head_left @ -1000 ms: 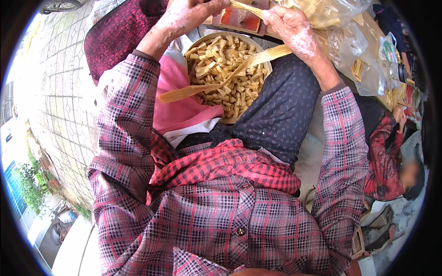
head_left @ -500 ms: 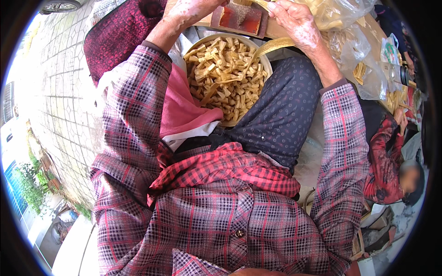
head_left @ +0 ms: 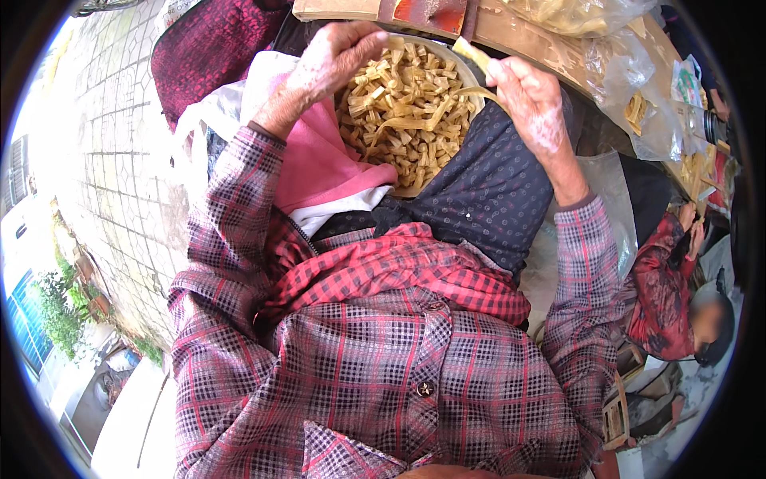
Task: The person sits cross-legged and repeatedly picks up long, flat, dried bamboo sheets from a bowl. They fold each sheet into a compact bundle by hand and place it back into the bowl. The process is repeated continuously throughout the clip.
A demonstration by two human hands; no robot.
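Hands had just come apart: half a second earlier both were up at the top edge by the red block [head_left: 431,11] on the wooden board [head_left: 523,33]; now both were lower, nearer the wearer. View had shifted too, so part of that was probably head motion. Left hand [head_left: 339,62] sat over the left side of the basin [head_left: 469,77], fingers stretched toward the right, a pale bit showing right at the tips; couldn't tell if it was gripped or just a piece in the pile behind. Right hand [head_left: 531,100] was pinched closed on the yellow strip [head_left: 471,54], a short end poking up-left past the thumb, near the basin's right rim. A long tail ran from under that hand across the piled yellow pieces [head_left: 411,156]. My read: a pull between the hands was over, and only the right clearly had the strip under control. Hard to make out: the hold inside the right fist, whether short end and tail were one length, and where the tail stopped among same-coloured pieces. Red block was cut off by the top edge; pink cloth [head_left: 323,148] and dark trouser leg [head_left: 487,191] covered the basin's near side.
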